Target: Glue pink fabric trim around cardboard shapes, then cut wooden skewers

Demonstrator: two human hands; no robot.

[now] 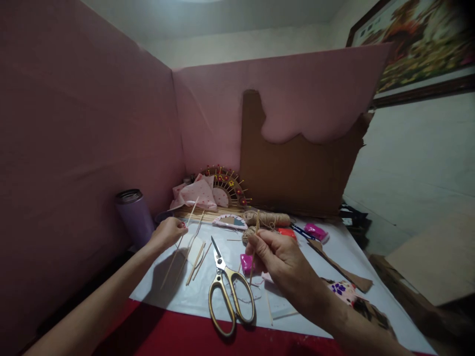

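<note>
My left hand (pixel 168 233) is closed in a pinch on a thin wooden stick (pixel 173 262), which slants above the table's left side. Fingertips of my right hand (pixel 280 254) are pressed round one or more wooden sticks (pixel 257 221) held nearly upright; their exact number is unclear. Between the hands lies a pair of scissors (pixel 219 267) with gold handles, blades pointing away from me. Several loose sticks (pixel 196 262) rest left of the scissors. A magenta packet (pixel 246 264) sits just beside the right hand, which partly hides the things behind it.
A purple tumbler (pixel 134 217) stands at the left. Farther back are a decorated semicircular fan shape (pixel 237 185), spotted pink cloth (pixel 196 192) and a twine roll (pixel 270 218). Brown cardboard (pixel 297 173) leans on the pink partition (pixel 215 109). A cardboard strip (pixel 341 267) lies right.
</note>
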